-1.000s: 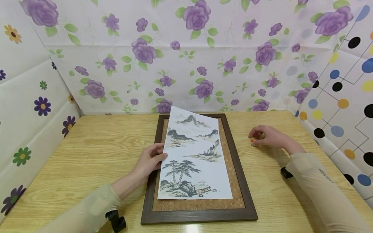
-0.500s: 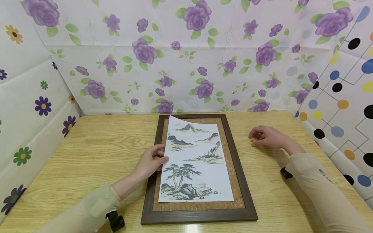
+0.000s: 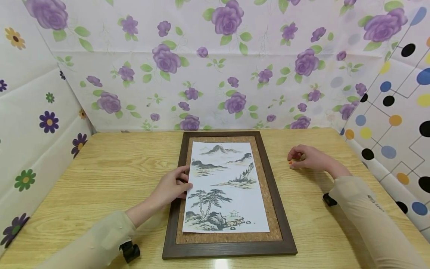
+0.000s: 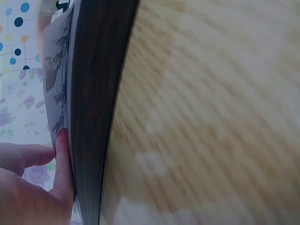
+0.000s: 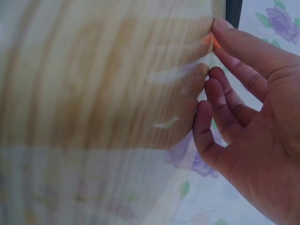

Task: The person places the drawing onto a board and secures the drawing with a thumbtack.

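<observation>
A white sheet with an ink landscape painting (image 3: pixel 231 201) lies on a cork board (image 3: pixel 273 224) with a dark brown frame (image 3: pixel 231 249). My left hand (image 3: pixel 171 188) reaches over the frame's left side and pinches the painting's left edge between thumb and fingers. In the left wrist view, the fingertips meet at the painting's edge (image 4: pixel 57 84) just above the frame. On the table to the right of the board, my right hand (image 3: pixel 309 157) pinches a small orange piece (image 5: pixel 207 39) between thumb and index finger. Most of that piece is hidden by the fingertips.
The board rests on a wood-grain table (image 3: pixel 134 168). A floral backdrop (image 3: pixel 208 74) rises behind it. Patterned side walls stand at left (image 3: pixel 33 145) and right (image 3: pixel 376 112). A dark wrist strap part (image 3: pixel 129 252) hangs under the left sleeve.
The painting's raised top edge has come down towards the cork, and the sheet now lies nearly flat. The left hand has shifted slightly with it. The right hand stays in place.
</observation>
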Tool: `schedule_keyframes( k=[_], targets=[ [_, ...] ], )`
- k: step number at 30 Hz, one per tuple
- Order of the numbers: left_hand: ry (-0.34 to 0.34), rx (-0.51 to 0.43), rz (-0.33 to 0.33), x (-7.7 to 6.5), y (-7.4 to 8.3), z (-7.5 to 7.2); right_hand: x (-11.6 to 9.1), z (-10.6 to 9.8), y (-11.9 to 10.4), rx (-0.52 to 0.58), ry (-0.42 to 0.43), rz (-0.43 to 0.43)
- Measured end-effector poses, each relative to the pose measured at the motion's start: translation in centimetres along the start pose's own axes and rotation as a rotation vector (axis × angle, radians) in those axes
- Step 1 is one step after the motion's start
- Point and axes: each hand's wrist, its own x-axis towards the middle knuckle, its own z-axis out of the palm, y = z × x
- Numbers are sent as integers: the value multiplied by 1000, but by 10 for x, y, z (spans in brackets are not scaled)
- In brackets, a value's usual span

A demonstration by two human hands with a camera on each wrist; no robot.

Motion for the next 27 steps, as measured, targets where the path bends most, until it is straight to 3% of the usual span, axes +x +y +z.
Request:
schedule_keyframes(
  k=[27],
  targets=[
    [-38, 49, 5, 0, 2, 1, 2, 0, 1, -21, 27, 1]
  ],
)
